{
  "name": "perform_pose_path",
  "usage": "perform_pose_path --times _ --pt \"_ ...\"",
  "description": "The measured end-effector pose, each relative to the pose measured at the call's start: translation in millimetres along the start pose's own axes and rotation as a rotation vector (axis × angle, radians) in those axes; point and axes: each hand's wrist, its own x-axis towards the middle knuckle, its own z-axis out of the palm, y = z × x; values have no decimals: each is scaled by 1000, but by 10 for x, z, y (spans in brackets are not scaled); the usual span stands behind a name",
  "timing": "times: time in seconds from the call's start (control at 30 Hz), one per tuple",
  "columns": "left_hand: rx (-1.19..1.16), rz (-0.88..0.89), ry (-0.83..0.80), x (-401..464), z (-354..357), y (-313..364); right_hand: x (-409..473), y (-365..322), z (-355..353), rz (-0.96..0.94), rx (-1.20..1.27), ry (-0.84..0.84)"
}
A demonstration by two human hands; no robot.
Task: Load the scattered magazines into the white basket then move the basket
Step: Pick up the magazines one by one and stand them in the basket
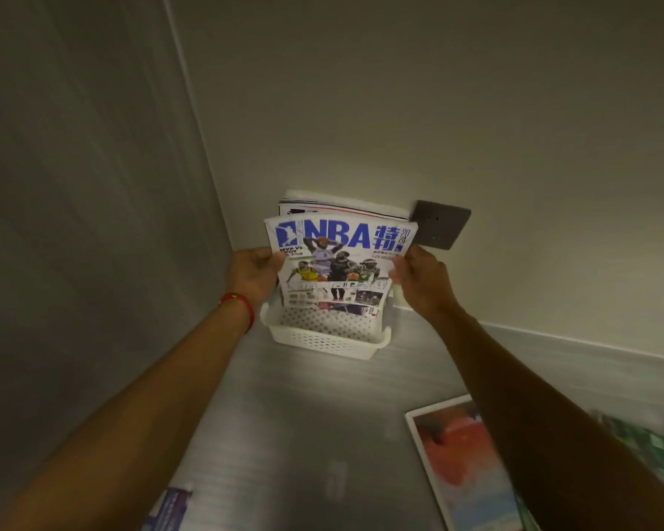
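nba magazine going in the basket

both my hands, left and right, grip the glossy blue-titled nba magazine upright in the white perforated plastic basket.

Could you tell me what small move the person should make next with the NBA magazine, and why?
Probably lower it straight down. Both the left hand and right hand grip the NBA magazine upright, its bottom edge just entering the white basket in front of magazines already standing there. Then release.
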Motion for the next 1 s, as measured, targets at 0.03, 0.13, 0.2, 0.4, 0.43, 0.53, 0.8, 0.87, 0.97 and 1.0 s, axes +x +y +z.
perform_pose_path --times 0.03,0.13,0.2,0.4,0.43,0.53,0.8,0.87,0.97,1.0 --pt "-17 -29 1 16 35 -51 -10 58 64 41 -2 -14" --pt "-35 -70 27 4 119 -186 -74 214 236 123 -22 -78" --pt "-36 -70 26 12 143 -240 -123 264 288 158 31 -99" --pt "-99 -134 -46 2 174 -342 -459 356 207 198 174 -99" --pt "-79 -110 -62 -27 201 -361 -567 430 163 170 137 -89" --pt "-33 -35 10 -231 302 -386 -995 780 7 102 79 -75" --pt "350 58 -315 -2128 1423 -911 -2462 2006 -636 178 -208 -52" --pt "413 -69 -465 -2589 1697 -1024 -2749 2217 -824 176 -192 -21" --pt "354 -117 -496 -3012 1962 -1090 -3110 2487 -1080 243 -271 48" --pt "387 -107 -496 -3119 2034 -1109 -3215 2588 -1154 265 -313 75"
